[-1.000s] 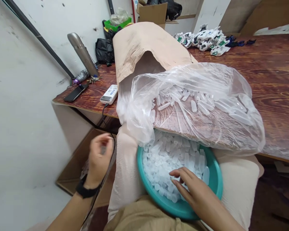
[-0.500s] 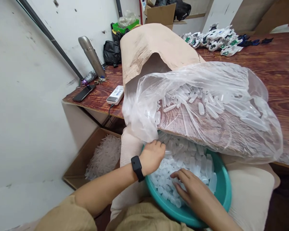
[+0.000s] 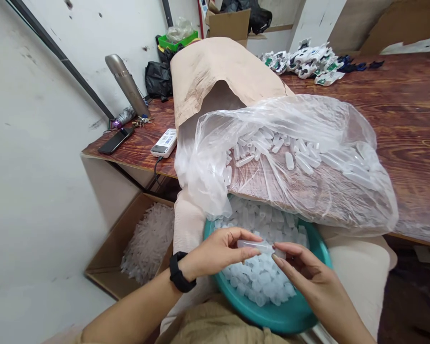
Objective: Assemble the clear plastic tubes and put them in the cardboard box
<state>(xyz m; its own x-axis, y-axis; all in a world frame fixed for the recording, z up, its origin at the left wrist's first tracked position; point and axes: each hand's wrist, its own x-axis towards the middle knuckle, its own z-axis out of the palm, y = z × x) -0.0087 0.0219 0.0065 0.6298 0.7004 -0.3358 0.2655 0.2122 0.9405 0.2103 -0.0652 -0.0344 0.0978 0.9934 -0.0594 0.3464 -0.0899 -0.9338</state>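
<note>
Left hand (image 3: 215, 251)'s got a pinched grip on the tube (image 3: 254, 245), right hand (image 3: 312, 271) pinches its three-o'clock end. Probably light, stiffish, kinda slick; grab mid-body.

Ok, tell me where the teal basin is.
In the head view, the teal basin sits at bottom centre, under the left hand and right hand, nearer than the clear plastic bag.

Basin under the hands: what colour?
Teal; the basin shows best in the head view, the only one.
</note>
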